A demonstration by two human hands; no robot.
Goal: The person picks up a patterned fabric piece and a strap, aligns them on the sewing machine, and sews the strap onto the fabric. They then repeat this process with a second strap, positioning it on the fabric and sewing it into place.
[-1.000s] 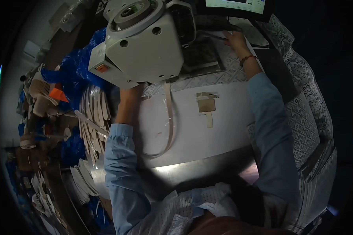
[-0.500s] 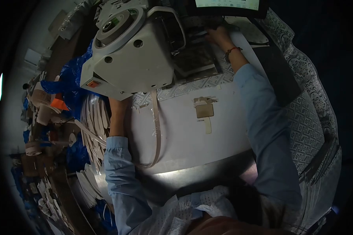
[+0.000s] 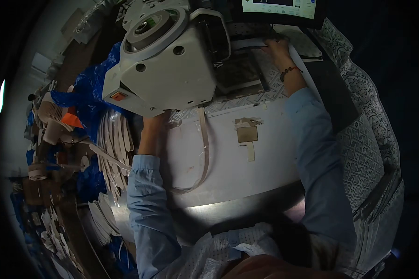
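— Left hand's [image 3: 152,124] fingers?
— Hidden under the sewing machine head [image 3: 172,65]; grip unreadable. The beige strap [image 3: 205,149] runs out just beside them.
— Right hand [image 3: 277,49]?
— Fingertips touch a white sheet [image 3: 249,44], pinch unclear. With attention split there, the machine may catch the left fingers.

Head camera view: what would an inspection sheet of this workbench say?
Surface: white table, with a lit metal front edge.
Job's things: pale strap runs from under the grey machine and loops on the table; white sheet.
Clutter: stacked white cut pieces, blue plastic, taped patch.
Hands: left hand reaches under the machine, fingers hidden; right hand on the sheet, grip unclear.
Cables: nothing seen.
Surroundings: screen above; patterned fabric at right.
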